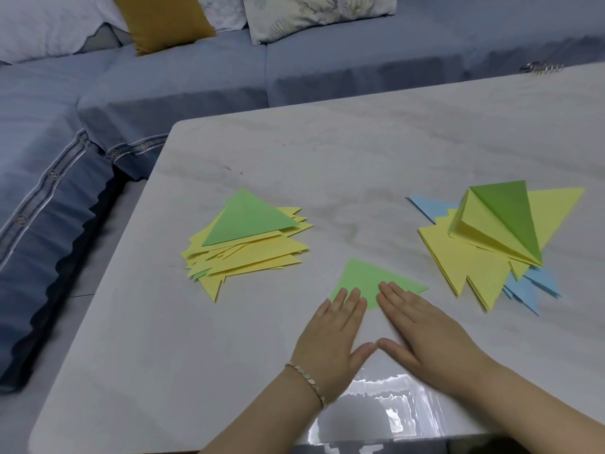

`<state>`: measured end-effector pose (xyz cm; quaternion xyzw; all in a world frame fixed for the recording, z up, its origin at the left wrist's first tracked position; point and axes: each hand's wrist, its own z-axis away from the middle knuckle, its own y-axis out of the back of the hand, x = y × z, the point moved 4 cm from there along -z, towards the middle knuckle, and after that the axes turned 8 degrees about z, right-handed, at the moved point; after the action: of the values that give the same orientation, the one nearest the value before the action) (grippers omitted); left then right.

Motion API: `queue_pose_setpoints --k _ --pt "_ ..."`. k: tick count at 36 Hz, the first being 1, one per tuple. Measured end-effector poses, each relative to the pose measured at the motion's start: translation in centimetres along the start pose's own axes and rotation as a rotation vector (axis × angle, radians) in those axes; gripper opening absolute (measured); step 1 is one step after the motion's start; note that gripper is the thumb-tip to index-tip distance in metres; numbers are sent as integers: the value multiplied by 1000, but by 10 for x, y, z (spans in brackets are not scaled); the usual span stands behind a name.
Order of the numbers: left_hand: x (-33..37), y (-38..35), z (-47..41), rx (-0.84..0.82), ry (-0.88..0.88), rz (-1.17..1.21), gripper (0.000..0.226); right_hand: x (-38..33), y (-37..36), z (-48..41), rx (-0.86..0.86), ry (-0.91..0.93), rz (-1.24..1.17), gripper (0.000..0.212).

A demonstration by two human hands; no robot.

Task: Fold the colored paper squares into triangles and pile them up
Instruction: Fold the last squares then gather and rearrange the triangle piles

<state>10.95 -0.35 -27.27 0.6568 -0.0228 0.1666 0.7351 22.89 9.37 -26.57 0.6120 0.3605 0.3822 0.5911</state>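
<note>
The green paper [366, 280] lies on the pale marble-look table [327, 165], near its front edge and between two heaps of paper. From the head view it shows as a flat green triangle with its lower part hidden under the person's fingers. The left hand [330, 342] lies flat and spread, palm down, fingertips resting on the lower left part of the sheet; a thin beaded bracelet [307, 381] circles that wrist. The right hand [422, 332] lies the same way, flat and spread, its fingers pressing the lower right part of the green paper. The two thumbs point toward each other and nearly meet on the bare table, closer to the person than the paper. Neither hand pinches anything.

To the left of the green paper sits a pile of folded triangles [248, 250], mostly yellow, fanned untidily, with one green triangle [248, 221] on top. To the right, well apart from the hands, is a second heap [471, 267] of yellow sheets over blue ones, their corners sticking out. On it rests a partly opened green-and-yellow fold [501, 221], standing up off the heap.

Behind the table runs a grey-blue sofa [163, 80] with a mustard cushion [163, 21] and pale patterned pillows [311, 14]. A small shiny thing sits at the table's far right edge; I cannot tell what it is.
</note>
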Motion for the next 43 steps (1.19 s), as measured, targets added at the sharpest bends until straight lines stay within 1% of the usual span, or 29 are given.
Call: queue_pose_setpoints --k 5,7,10,15,19,22,24,25,27,28,30,32,34,36,38,40,43 --pt "0 0 2 7 25 -10 59 31 0 12 -2 -90 55 75" --pt "1 0 3 -16 24 -17 58 40 1 15 -10 -114 63 76" --pt "3 -1 3 -51 54 -22 61 41 1 17 0 -154 53 75" --pt "20 -2 -6 -41 102 -20 66 34 -5 18 23 -213 45 75" --pt "38 -8 -20 -81 56 -2 72 35 -4 17 50 -209 46 76" --pt "40 -7 -22 -64 20 -2 75 34 -5 18 54 -204 48 75" --pt "40 -10 -20 -74 -100 55 81 34 -6 18 57 -202 53 75" --pt "37 -10 -18 -88 -116 111 85 34 -6 18 57 -200 55 74" --pt "28 -5 -9 -92 -77 160 88 34 -6 17 59 -199 54 74" --pt "21 1 -4 -85 -47 142 86 34 -6 17 61 -199 53 74" --pt "5 5 6 -96 16 54 75 34 -7 18 65 -201 48 74" --pt "-9 4 18 -79 55 59 64 34 -8 18 68 -202 45 73" --pt "-22 3 30 -84 68 37 62 34 -8 18 68 -200 45 73" --pt "-33 6 41 -50 61 -17 62 34 -8 18 66 -199 46 73" --pt "-38 9 47 20 34 -59 60 34 -8 18 61 -199 45 72" --pt "-37 18 50 105 36 -31 55 34 -9 18 57 -203 42 72" --pt "-34 33 43 259 106 79 40 34 -10 18 51 -207 36 72"
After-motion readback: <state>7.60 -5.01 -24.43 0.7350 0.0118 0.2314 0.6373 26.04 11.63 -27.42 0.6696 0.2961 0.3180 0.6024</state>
